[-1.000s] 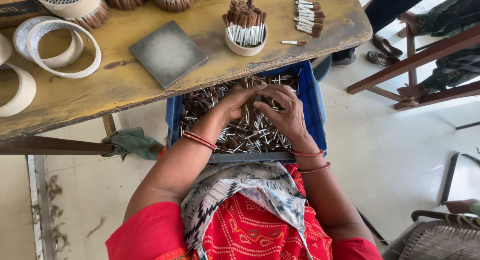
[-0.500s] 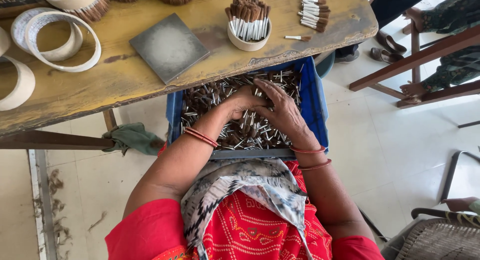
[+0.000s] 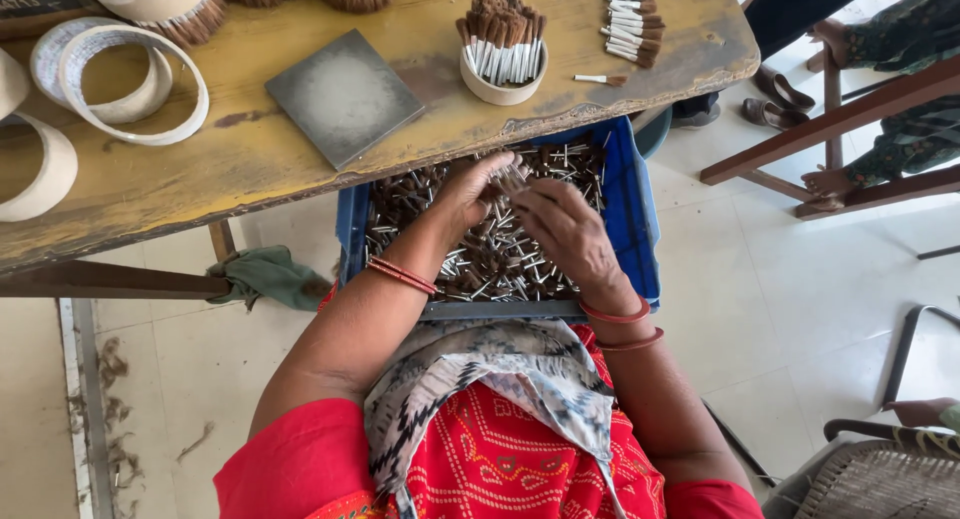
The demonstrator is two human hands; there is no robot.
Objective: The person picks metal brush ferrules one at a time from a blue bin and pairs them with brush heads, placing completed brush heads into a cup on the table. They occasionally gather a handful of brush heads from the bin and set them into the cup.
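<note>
Over the blue crate [image 3: 640, 229], left hand [image 3: 465, 194] pinches some sticks [image 3: 512, 177]; right hand [image 3: 565, 229] beside, grip unclear.

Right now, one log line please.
left hand: holds sticks | right hand: touching them | blue crate: on lap, full

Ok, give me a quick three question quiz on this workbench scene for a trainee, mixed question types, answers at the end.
1. True or false: both hands are inside the blue crate.
2. Where does the small round cup of upright sticks stand: A on the wooden table, B in the crate, C on the floor?
3. Which hand grips a bunch of sticks?

Key: 1 true. 2 A. 3 The left hand; the right hand lies beside it on the loose sticks.
</note>
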